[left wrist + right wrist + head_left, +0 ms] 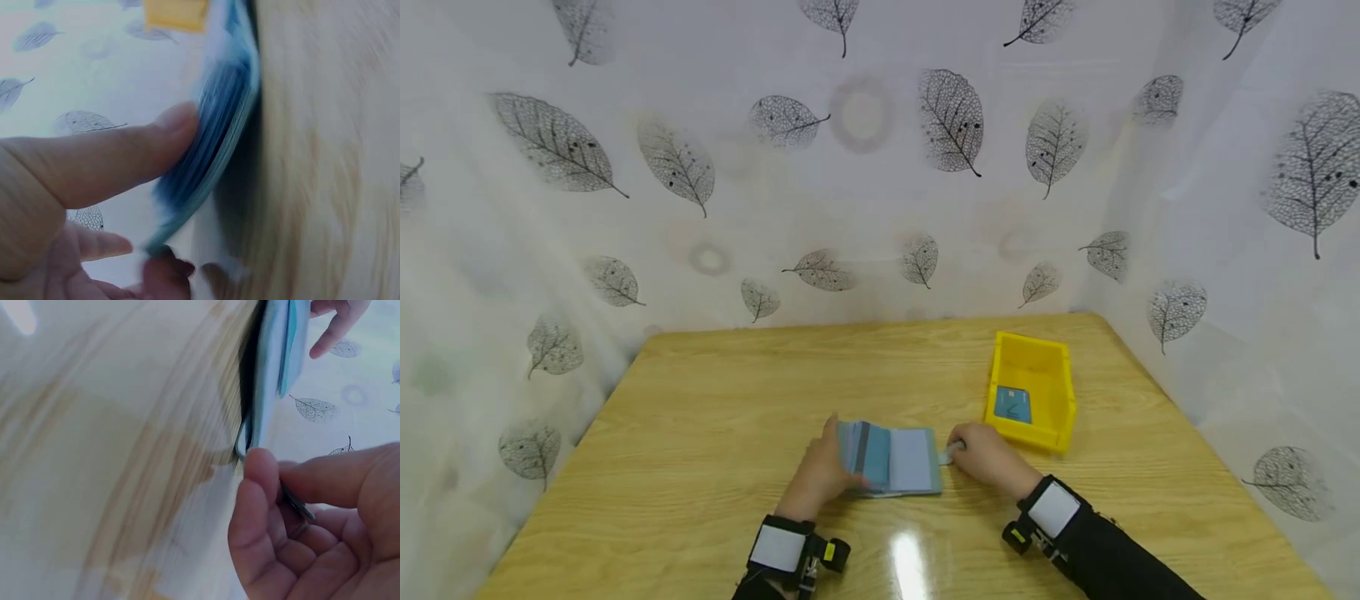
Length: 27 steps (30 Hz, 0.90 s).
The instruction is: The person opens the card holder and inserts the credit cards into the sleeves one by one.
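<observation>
A light blue card holder (913, 460) lies spread open in the middle of the table, with pale sleeves showing inside. My left hand (822, 473) grips its left side. In the left wrist view the thumb (165, 134) presses on the stack of blue sleeves (209, 128), and fingers are behind the cover, whose left end is lifted off the wood. At the other end, my right hand (988, 460) pinches the closing strap (953, 452) between thumb and finger. The strap's dark tip (297, 503) pokes out of the pinch in the right wrist view.
A yellow box (1051, 400) stands at the back right, just beyond my right hand, with a blue card (1012, 404) lying in it. The wooden table (715, 392) is bordered by a white leaf-print curtain (880, 192) at the back and sides.
</observation>
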Available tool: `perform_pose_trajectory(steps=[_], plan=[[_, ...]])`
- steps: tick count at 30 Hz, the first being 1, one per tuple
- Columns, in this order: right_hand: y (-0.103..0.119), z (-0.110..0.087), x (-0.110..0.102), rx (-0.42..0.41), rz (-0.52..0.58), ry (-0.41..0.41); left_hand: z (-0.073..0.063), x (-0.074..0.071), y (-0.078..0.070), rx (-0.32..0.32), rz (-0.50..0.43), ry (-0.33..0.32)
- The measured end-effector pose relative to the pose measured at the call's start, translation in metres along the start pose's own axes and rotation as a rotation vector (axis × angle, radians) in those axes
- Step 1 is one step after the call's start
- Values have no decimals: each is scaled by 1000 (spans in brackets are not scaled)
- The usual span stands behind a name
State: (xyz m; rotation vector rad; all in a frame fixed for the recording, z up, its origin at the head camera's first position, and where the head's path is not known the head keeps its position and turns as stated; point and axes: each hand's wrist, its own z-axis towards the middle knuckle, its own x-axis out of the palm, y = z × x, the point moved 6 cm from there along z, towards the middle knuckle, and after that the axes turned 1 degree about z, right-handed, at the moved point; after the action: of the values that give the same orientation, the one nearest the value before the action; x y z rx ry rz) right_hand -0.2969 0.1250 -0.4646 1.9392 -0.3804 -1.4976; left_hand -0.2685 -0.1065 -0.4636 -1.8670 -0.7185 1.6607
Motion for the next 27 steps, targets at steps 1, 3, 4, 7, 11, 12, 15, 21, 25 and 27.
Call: perform_pose_trajectory(steps=[1, 3, 4, 7, 11, 12, 15, 21, 25, 27], plan=[[0, 0, 1, 15, 36, 7, 1, 0, -3, 21, -44, -6], [1, 1, 3, 36, 105, 26, 1, 1, -12, 71, -126, -9], [1, 2, 4, 40, 133, 34, 2, 3, -18, 103, -160, -4], [3, 4, 4, 31, 194, 57, 3, 15, -37, 205, -112, 52], [4, 7, 2, -13, 203, 53, 2, 35, -55, 322, 142, 91], [5, 7, 1, -18, 203, 46, 2, 38, -57, 337, 200, 73], [8, 10, 1, -41, 178, -5, 4, 39, -56, 308, 251, -1], [24, 15, 6, -145, 47, -110, 12, 43, -48, 257, 241, -36], [31, 20, 10, -142, 45, -90, 15, 45, -49, 270, 236, -31], [33, 21, 11, -147, 24, -83, 15, 47, -49, 263, 229, -9]])
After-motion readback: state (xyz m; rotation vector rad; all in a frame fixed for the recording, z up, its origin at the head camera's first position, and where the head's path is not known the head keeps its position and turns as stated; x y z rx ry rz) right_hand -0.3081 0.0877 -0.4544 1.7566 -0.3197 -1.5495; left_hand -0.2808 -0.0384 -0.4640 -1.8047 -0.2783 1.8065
